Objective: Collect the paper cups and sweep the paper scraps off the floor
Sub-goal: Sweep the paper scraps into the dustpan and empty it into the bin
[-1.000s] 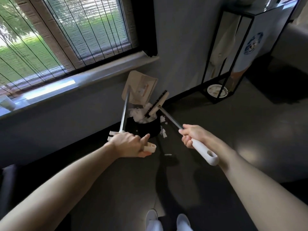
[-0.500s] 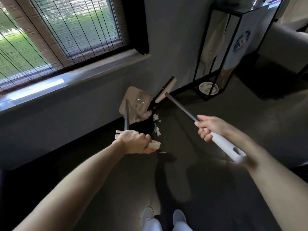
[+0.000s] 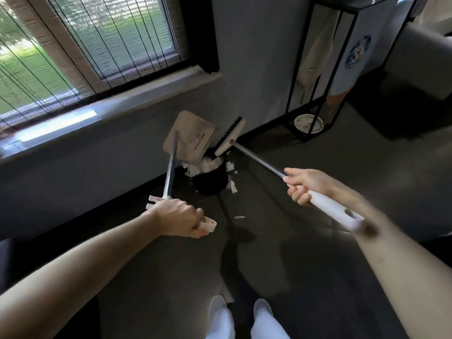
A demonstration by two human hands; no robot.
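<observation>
Head view: the left hand has its fingers clenched round the dustpan handle, the pan tipped over a black bin heaped with paper scraps. The right hand grips the broom handle, its head at the bin's rim. A few more scraps lie on the floor just beside.

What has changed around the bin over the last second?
The broom lifted up and to the right, clear of the bin, then came back down to its rim beside the dustpan. Unchanged: the left hand grips the dustpan, the right hand grips the broom, the dustpan is tipped over the bin, and scraps lie on the floor beside it.
</observation>
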